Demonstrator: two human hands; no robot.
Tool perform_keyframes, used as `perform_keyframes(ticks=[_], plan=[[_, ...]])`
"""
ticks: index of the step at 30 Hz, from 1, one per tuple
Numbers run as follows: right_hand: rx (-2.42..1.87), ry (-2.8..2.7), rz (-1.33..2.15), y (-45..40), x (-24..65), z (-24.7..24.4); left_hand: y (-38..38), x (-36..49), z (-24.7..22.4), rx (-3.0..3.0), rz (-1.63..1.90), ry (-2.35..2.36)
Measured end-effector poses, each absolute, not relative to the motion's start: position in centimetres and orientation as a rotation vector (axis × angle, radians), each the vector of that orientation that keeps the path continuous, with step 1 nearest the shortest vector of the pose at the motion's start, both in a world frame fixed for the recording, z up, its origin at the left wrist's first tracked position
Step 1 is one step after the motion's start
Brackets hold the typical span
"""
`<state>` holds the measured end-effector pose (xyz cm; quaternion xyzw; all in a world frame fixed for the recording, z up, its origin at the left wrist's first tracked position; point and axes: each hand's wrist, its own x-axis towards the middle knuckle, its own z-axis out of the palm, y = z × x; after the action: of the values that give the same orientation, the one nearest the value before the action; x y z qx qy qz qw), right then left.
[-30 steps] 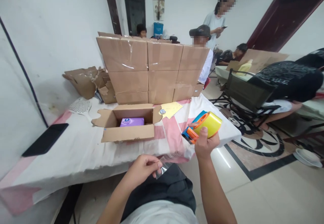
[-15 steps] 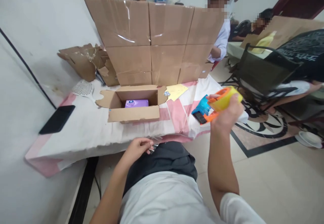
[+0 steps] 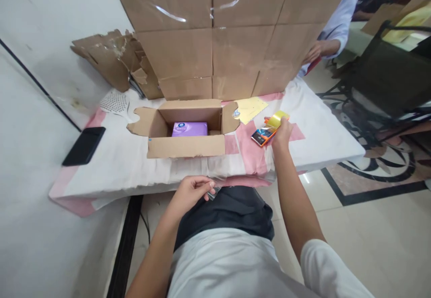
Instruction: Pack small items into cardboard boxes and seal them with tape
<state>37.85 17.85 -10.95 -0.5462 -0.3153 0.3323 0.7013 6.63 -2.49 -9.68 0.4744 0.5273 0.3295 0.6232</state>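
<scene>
My right hand point(image 3: 283, 134) grips an orange tape dispenser point(image 3: 266, 135) with a yellow roll, low over the right part of the cloth-covered table point(image 3: 124, 172). Near the table's front edge, in front of my lap, my left hand point(image 3: 193, 192) pinches a thin, clear, shiny strip point(image 3: 214, 193) that looks like tape. An open cardboard box point(image 3: 185, 147) stands at the middle with its flaps spread. Inside it lies a purple package point(image 3: 190, 129). Between the box and the dispenser is a yellow paper point(image 3: 252, 108).
Behind the box rises a tall cardboard panel point(image 3: 242, 51). A black phone point(image 3: 84, 146), a white perforated paddle point(image 3: 115, 104) and torn cardboard point(image 3: 111, 60) are on the left. A person's hand point(image 3: 313, 52) is at the panel's right edge; a chair point(image 3: 387, 73) stands farther right.
My right hand has lowered the tape dispenser toward the table and turned it. My left hand still pinches the clear strip. The view has tilted down.
</scene>
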Motion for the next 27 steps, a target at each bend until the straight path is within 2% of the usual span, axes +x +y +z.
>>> perform_keyframes(ticks=[4, 8, 9, 12, 14, 18, 22, 27], plan=[[-1.24, -0.746, 0.559, 14.4, 39.0, -10.4, -2.7, 6.3, -10.2, 1.042, 0.774, 1.256], [-1.073, -0.583, 0.443, 5.9, 36.5, -11.3, -4.1, 5.6, -12.2, 0.951, 0.797, 1.345], [-1.085, -0.628, 0.568, 3.4, 35.0, -11.9, -4.6, 5.5, -12.8, 0.926, 0.79, 1.362], [-1.296, -0.87, 1.385, -3.3, 29.8, -13.9, -6.2, 5.1, -14.4, 0.862, 0.759, 1.392], [-1.383, -1.064, 1.558, -6.1, 26.9, -14.7, -7.1, 4.9, -15.2, 0.823, 0.75, 1.406], [-1.517, -1.448, 1.23, -7.0, 26.1, -14.5, -8.5, 4.1, -16.3, 0.778, 0.765, 1.454], [-1.69, -1.528, 0.791, -5.2, 31.1, -13.2, -9.2, 3.3, -16.5, 0.807, 0.782, 1.492], [-1.69, -1.914, 0.779, -4.4, 34.7, -13.5, -9.1, 3.0, -16.4, 0.855, 0.785, 1.486]])
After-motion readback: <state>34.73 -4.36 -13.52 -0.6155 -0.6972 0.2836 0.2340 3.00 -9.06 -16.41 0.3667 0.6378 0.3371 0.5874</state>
